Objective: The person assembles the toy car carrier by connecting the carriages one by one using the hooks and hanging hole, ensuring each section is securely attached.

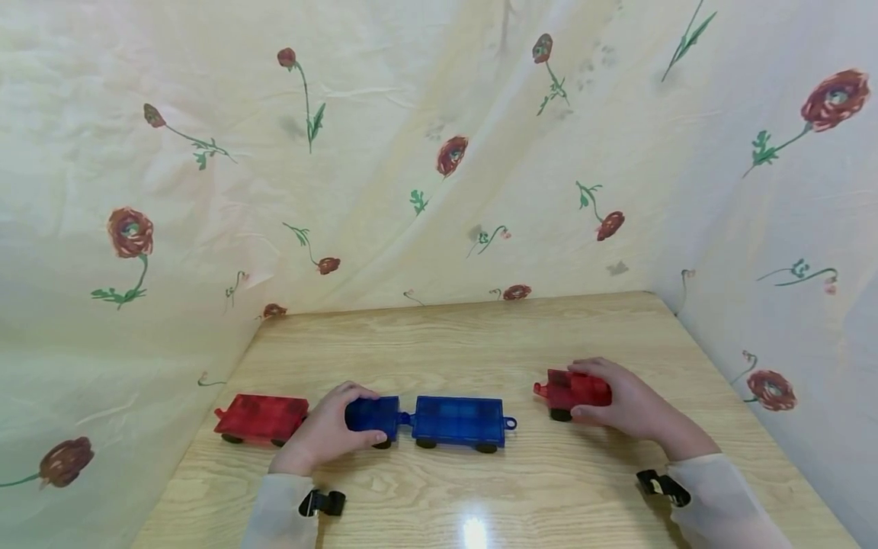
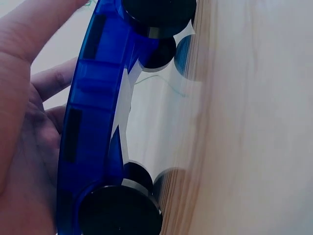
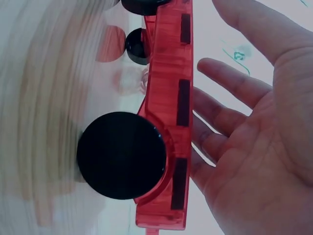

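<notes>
My left hand holds a blue toy train car by its long sides, thumb on the near side and fingers on the far side. The left wrist view shows the car's blue side and black wheels. A small blue coupling links it to a second blue car, which ends in a ring at the right. Farther right, my right hand grips a red toy train car with its knob pointing left. Its red side and large black wheel appear in the right wrist view.
Left of my left hand stands another red car, its right end close to the wrist. All sit on a light wood tabletop. Flowered cloth rises behind and at both sides. A gap separates the blue ring from the red knob.
</notes>
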A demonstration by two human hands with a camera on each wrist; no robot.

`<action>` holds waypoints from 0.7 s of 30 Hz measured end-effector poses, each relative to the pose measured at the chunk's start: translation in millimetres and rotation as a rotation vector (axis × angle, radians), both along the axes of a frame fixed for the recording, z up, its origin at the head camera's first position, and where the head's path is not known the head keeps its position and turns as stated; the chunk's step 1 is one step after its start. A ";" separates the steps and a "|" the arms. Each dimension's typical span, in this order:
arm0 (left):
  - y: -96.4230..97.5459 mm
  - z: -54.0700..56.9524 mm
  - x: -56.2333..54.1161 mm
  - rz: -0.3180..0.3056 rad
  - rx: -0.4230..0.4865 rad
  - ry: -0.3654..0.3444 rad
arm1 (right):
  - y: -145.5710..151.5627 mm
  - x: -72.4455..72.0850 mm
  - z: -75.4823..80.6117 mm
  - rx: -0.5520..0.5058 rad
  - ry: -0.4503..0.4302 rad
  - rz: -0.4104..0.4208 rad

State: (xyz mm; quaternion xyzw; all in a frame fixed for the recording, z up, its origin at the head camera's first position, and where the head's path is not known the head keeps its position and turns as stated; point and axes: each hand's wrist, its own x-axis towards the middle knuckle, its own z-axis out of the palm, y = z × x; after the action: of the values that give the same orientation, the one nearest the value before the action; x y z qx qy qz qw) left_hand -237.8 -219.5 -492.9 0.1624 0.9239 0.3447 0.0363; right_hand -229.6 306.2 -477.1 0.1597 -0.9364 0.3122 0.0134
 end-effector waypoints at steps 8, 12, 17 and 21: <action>-2.0 -2.2 -2.0 0.014 0.001 0.036 | -0.3 -0.5 1.1 0.014 -0.005 0.004; -3.0 -3.2 -2.1 0.018 0.003 0.040 | 1.2 -2.3 -1.6 0.039 0.015 0.005; -4.0 -4.4 -2.5 0.011 0.000 0.060 | 2.4 -3.9 -5.1 0.059 0.031 0.006; -4.5 -3.7 -2.7 0.002 0.001 0.066 | 2.2 -4.3 -6.5 0.063 0.035 0.002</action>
State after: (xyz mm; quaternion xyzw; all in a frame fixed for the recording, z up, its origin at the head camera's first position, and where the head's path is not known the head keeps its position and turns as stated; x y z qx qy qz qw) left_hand -240.6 -224.0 -496.6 0.1728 0.9245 0.3398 0.0053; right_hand -233.9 308.4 -483.6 0.1665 -0.9452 0.2796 0.0244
